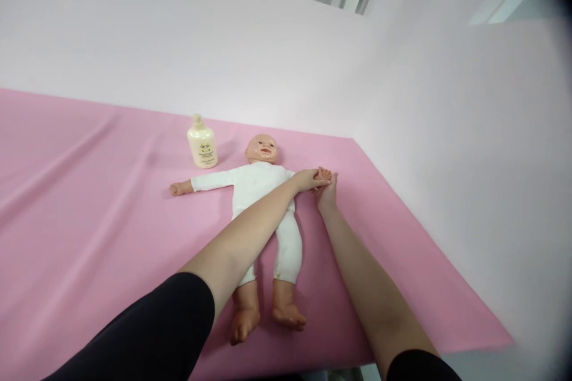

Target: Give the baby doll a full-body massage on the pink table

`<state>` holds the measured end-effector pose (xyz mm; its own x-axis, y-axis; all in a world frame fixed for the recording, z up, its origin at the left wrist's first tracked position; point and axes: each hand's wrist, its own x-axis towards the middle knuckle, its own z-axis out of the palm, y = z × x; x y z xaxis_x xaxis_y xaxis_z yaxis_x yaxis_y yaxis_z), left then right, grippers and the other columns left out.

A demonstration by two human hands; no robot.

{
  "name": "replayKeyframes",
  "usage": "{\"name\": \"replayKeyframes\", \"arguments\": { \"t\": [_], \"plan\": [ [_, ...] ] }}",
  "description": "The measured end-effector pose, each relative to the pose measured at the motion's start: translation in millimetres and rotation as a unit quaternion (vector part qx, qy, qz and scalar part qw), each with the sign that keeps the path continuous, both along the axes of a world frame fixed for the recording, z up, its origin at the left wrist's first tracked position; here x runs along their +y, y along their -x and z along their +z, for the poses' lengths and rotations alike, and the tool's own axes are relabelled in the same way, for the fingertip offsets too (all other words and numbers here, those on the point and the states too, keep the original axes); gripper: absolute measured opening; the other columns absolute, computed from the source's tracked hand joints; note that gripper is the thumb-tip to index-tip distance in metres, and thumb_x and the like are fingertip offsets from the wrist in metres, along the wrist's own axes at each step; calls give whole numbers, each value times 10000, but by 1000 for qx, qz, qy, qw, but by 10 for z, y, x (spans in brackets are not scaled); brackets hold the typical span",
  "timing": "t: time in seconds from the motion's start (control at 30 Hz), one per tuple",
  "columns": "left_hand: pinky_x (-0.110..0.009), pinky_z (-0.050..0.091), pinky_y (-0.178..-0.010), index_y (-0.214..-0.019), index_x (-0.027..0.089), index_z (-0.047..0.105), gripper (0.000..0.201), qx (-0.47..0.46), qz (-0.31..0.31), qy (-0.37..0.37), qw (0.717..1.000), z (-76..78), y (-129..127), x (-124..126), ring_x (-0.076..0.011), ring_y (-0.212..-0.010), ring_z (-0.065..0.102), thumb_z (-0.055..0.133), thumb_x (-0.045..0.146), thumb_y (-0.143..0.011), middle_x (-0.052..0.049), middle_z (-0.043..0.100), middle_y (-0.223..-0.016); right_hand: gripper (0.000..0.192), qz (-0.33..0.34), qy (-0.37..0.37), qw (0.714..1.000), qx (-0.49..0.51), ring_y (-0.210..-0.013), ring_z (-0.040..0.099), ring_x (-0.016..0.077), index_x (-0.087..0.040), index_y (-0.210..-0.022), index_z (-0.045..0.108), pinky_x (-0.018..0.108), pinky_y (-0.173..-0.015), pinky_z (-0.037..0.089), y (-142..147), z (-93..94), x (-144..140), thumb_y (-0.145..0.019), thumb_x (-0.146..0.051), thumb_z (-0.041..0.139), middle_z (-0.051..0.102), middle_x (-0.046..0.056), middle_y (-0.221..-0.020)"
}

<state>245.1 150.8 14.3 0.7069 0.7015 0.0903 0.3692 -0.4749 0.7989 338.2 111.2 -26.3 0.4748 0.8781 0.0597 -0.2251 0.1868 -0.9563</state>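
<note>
i have both hands on the doll's hand (324,174), at the far end of my reach. my left hand (307,180) is closed over the doll's wrist, my right hand (328,191) cups it from below, fingers half open. the doll (261,190) lies face up on the pink worktop (89,202), under my left forearm. i judge i am rubbing this hand; the next move needs a soft grip. a lotion bottle (202,143) stands far left of the hands.
</note>
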Motion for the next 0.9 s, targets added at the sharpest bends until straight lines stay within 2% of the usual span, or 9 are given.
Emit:
{"name": "replayKeyframes", "arguments": {
  "t": [0.17,0.37,0.7,0.77,0.9],
  "plan": [
    [-253,457,-705,-1050,128,597,456,24,-6,-48,999,-48,-23,60,-191,-797,607,650,441,-723,-74,660,-937,687,30,13,994,104,-787,601,170,-267,-1146,539,256,-543,444,-4,23,-20,-786,-725,175,611,45,-1068],
    [-224,465,-706,-1079,151,579,401,48,-11,-75,996,-8,-6,32,-165,-834,616,611,346,-730,-34,659,-984,601,34,5,990,140,-848,600,178,-253,-1119,576,272,-575,453,24,44,-46,-809,-638,235,606,35,-1104],
    [-244,475,-768,-1020,160,606,331,74,5,-108,991,18,-17,-9,-192,-886,616,593,217,-694,-41,668,-960,483,29,-39,996,76,-992,589,198,-225,-1138,570,318,-753,515,53,30,-57,-762,-514,479,629,44,-1043],
    [-239,468,-797,-1015,157,604,304,59,-15,-122,991,-4,-39,23,-177,-897,610,572,206,-718,-40,665,-966,484,32,-40,997,65,-997,590,196,-244,-1163,547,330,-761,522,51,12,-53,-723,-446,561,621,29,-1073],
    [-220,448,-836,-939,136,614,217,19,-117,-181,976,-80,-109,128,-133,-876,595,497,139,-756,-40,657,-926,531,41,-45,995,75,-1008,595,186,-268,-1157,531,338,-799,525,33,-45,-24,-644,-316,659,601,8,-1117]
  ]
}}
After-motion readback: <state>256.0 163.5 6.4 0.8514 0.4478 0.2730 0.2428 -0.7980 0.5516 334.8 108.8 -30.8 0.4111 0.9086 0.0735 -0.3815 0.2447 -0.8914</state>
